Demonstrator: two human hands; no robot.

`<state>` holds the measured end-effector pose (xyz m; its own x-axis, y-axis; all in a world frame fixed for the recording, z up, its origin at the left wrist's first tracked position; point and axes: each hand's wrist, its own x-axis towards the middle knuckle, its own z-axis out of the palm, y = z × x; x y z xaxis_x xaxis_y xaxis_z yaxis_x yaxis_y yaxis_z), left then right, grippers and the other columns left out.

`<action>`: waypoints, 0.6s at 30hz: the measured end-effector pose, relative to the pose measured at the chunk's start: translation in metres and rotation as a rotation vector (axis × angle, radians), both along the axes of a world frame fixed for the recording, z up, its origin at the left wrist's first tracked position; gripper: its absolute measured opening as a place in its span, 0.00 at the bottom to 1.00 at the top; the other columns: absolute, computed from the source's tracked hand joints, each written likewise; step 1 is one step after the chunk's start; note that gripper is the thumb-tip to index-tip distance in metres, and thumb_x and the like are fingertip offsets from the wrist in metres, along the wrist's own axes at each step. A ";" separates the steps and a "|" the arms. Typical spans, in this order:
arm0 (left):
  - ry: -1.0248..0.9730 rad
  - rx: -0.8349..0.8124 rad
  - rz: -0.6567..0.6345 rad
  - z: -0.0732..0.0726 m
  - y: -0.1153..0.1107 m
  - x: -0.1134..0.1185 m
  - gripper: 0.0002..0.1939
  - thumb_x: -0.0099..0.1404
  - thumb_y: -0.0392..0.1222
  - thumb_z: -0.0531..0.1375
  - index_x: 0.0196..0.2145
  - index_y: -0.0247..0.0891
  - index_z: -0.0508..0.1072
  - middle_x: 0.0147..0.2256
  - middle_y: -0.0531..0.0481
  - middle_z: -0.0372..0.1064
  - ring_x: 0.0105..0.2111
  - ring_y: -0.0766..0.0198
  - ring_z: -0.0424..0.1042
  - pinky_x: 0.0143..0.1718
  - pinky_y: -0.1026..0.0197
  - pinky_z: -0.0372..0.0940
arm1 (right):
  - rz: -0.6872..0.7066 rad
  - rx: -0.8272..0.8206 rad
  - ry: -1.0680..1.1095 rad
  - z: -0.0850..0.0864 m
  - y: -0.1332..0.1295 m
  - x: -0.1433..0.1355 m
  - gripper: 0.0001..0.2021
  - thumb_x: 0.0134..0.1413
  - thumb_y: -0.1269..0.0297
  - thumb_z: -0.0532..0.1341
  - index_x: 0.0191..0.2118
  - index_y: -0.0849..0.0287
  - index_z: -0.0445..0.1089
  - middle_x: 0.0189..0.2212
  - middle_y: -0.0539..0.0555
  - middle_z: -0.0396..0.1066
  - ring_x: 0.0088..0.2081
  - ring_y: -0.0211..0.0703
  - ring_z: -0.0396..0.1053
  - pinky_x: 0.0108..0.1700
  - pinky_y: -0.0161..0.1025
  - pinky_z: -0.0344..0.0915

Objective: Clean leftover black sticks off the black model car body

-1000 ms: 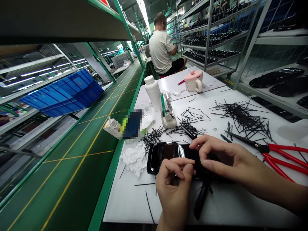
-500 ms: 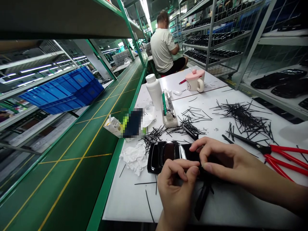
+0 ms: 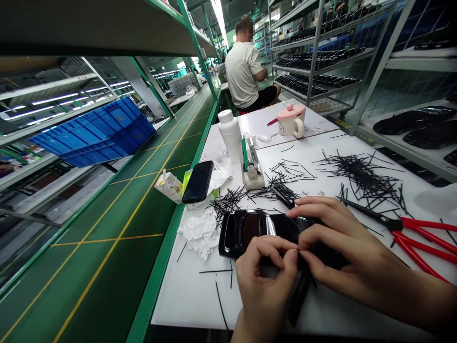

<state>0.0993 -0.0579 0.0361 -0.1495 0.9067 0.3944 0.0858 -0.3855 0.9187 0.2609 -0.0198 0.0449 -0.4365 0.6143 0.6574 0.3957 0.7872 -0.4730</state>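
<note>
A glossy black model car body [image 3: 232,233] lies on the white table in front of me, partly covered by my hands. My left hand [image 3: 266,274] is closed, thumb and forefinger pinched together over its near side. Against those fingertips, the thumb and forefinger of my right hand [image 3: 342,245] also pinch. Whatever sits between the fingertips is too small to make out. Other right-hand fingers reach over the body. Under my hands a dark black piece [image 3: 298,302] sticks out toward me. Beyond the body lies a black-handled tool [image 3: 283,196] among thin black strips [image 3: 228,202].
Red-handled long-nose pliers [image 3: 391,221] lie at right, near a heap of black strips [image 3: 364,174]. Crumpled tissue [image 3: 200,233], a phone [image 3: 198,182], a drink carton [image 3: 169,186], a white bottle [image 3: 229,133] and a lidded mug [image 3: 291,121] stand around. A green conveyor [image 3: 107,247] runs left; a person [image 3: 243,71] sits ahead.
My right hand's fingers have stretched further across the car body, its thumb sliding slightly lower. My left hand has moved a little to the right, still pinched.
</note>
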 end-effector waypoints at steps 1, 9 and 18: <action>0.011 -0.003 0.001 0.001 0.000 0.000 0.15 0.61 0.26 0.62 0.25 0.40 0.62 0.29 0.53 0.77 0.31 0.67 0.76 0.36 0.66 0.72 | 0.000 -0.005 0.002 0.000 0.000 0.000 0.08 0.57 0.77 0.58 0.36 0.55 0.65 0.50 0.58 0.68 0.60 0.50 0.58 0.60 0.46 0.59; 0.043 0.031 0.001 -0.003 0.002 -0.002 0.15 0.61 0.27 0.62 0.25 0.41 0.62 0.29 0.56 0.75 0.30 0.68 0.74 0.39 0.63 0.71 | -0.001 -0.029 0.026 -0.005 -0.002 -0.001 0.08 0.57 0.76 0.59 0.38 0.54 0.64 0.52 0.58 0.67 0.59 0.53 0.60 0.60 0.49 0.59; -0.029 0.002 0.039 -0.004 0.001 0.000 0.16 0.64 0.27 0.61 0.25 0.41 0.59 0.28 0.60 0.74 0.31 0.71 0.72 0.52 0.60 0.66 | -0.004 -0.101 0.060 -0.002 -0.002 -0.004 0.07 0.60 0.74 0.59 0.39 0.53 0.65 0.53 0.56 0.65 0.59 0.47 0.59 0.61 0.44 0.56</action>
<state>0.0994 -0.0570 0.0317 -0.1957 0.8994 0.3910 0.0742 -0.3840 0.9204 0.2567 -0.0220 0.0427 -0.3957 0.6803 0.6169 0.3675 0.7329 -0.5726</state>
